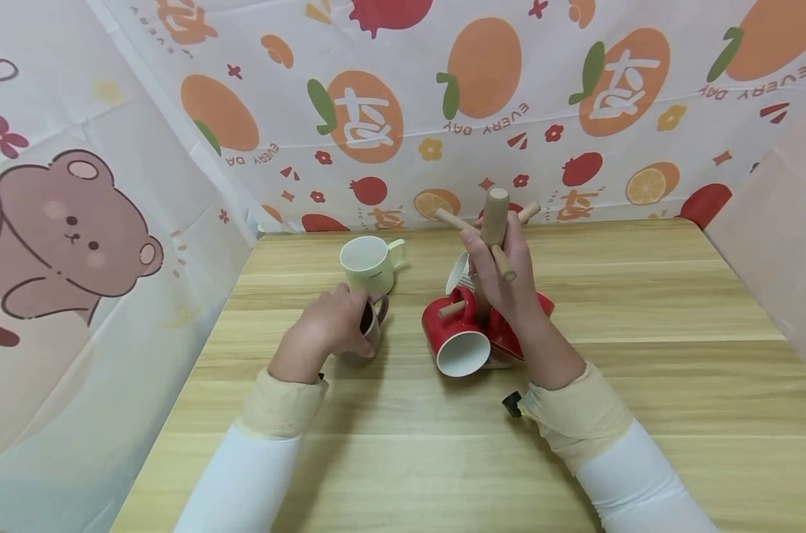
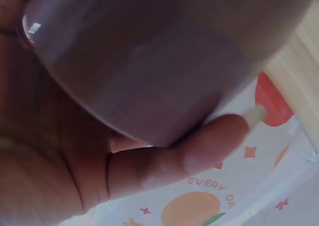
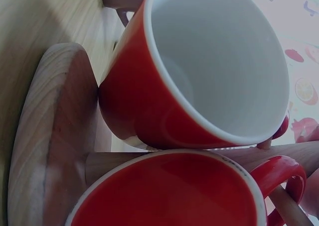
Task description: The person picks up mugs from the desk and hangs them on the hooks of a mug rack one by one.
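Note:
My left hand [image 1: 329,322] grips a mauve-brown mug [image 1: 375,337] by its rim and side; its handle points away to the right. The mug's wall [image 2: 149,61] fills most of the left wrist view, the thumb along its edge. My right hand [image 1: 509,281] holds the post of a wooden mug tree [image 1: 496,215] just below the top, among its pegs. A red mug [image 1: 436,329] with a white inside hangs by its handle on a low peg, mouth toward me. Another red mug [image 3: 174,196] hangs beside it, partly hidden by my right wrist.
A pale green mug [image 1: 369,275] stands upright behind my left hand, handle to the right. Behind the tree, a white ribbed cup [image 1: 457,274] is partly hidden. The tree's wooden base [image 3: 55,106] rests on the table [image 1: 403,459]. Printed cloth [image 1: 276,74] borders the table's back and left.

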`<state>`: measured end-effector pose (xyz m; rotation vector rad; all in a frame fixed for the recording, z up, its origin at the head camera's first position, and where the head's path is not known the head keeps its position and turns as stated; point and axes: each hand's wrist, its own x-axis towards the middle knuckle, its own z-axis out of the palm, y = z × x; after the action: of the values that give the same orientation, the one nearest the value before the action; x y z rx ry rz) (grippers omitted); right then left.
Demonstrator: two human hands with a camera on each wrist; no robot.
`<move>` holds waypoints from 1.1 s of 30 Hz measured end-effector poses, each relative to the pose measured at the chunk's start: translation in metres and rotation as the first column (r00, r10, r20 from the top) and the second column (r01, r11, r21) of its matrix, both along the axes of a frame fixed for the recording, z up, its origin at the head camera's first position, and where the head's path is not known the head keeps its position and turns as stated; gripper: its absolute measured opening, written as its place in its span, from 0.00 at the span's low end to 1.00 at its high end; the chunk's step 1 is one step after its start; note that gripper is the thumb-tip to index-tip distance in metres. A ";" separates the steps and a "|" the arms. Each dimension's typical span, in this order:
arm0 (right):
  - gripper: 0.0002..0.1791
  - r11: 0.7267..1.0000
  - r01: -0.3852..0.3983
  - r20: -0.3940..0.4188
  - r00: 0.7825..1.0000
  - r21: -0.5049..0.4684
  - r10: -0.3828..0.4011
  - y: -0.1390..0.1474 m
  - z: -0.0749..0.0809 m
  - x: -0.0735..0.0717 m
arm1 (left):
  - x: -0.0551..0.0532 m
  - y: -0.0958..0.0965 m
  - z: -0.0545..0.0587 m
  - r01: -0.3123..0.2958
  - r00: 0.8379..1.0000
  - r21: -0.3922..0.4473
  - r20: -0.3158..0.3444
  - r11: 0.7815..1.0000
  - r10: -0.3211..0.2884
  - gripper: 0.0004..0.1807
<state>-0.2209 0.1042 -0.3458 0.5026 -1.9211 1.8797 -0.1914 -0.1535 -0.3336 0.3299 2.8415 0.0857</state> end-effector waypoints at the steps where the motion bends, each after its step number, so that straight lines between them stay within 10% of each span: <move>1: 0.18 1.000 0.002 -0.002 1.000 -0.001 -0.002 0.000 0.000 0.000 | -0.002 0.000 0.000 0.003 1.000 -0.003 0.005 1.000 -0.003 0.40; 20: 0.20 1.000 0.012 0.012 1.000 0.002 -0.012 0.002 0.001 0.001 | -0.006 -0.003 -0.003 0.032 0.999 0.004 0.006 0.999 -0.032 0.41; 29: 0.18 1.000 -0.002 0.026 1.000 0.026 0.001 0.000 0.001 0.001 | 0.001 -0.023 -0.006 0.100 0.994 0.166 -0.058 0.981 -0.092 0.39; 33: 0.18 1.000 0.010 0.031 0.999 0.025 -0.011 0.002 0.001 0.001 | 0.007 -0.029 0.002 0.110 0.992 0.349 -0.100 0.931 -0.080 0.43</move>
<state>-0.2204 0.1060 -0.3451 0.4730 -1.9649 1.8700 -0.1845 -0.1822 -0.3316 0.5569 2.8777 0.5824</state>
